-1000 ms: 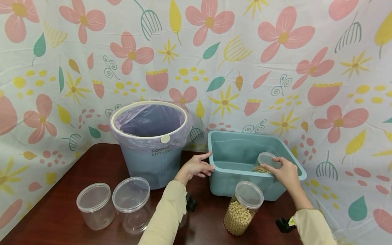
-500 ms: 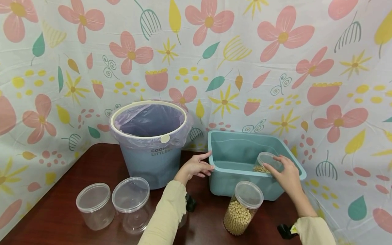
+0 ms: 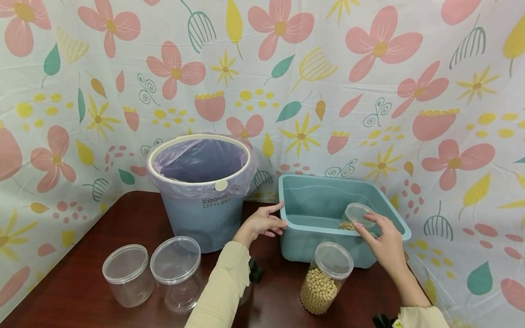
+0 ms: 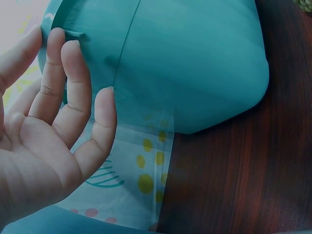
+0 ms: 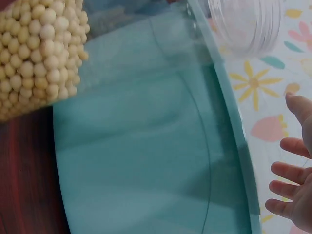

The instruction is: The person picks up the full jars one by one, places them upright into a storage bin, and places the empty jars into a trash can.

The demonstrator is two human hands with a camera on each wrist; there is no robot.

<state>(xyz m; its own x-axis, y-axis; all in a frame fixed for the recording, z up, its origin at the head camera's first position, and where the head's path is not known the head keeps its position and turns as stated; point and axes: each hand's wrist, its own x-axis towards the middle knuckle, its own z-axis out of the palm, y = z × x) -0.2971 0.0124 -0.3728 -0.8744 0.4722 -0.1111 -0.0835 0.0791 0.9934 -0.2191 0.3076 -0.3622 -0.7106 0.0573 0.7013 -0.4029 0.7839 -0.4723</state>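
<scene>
A teal tub (image 3: 293, 246) stands at the right of the table. Inside, toward its right end, sits a small clear lidded jar (image 3: 357, 214) with some pale beans at the bottom. My right hand (image 3: 385, 239) hovers by that jar; in the right wrist view the hand (image 5: 292, 165) has its fingers spread, apart from the jar (image 5: 246, 24). My left hand (image 3: 262, 222) touches the tub's left rim with extended fingers, and the left wrist view shows the hand (image 4: 58, 117) palm-on. In front of the tub stands a tall clear jar (image 3: 321, 282) filled with pale round beans.
A light blue bucket (image 3: 201, 223) with a purple liner stands left of the tub. Two clear lidded jars (image 3: 130, 284) stand at the front left; something clear is partly hidden behind my left sleeve (image 3: 219, 287). A flower-print cloth (image 3: 262, 82) hangs behind the table.
My right hand's fingers have loosened and drawn slightly back from the small jar, and the right forearm has shifted a little down and right. My left hand stays at the tub rim.
</scene>
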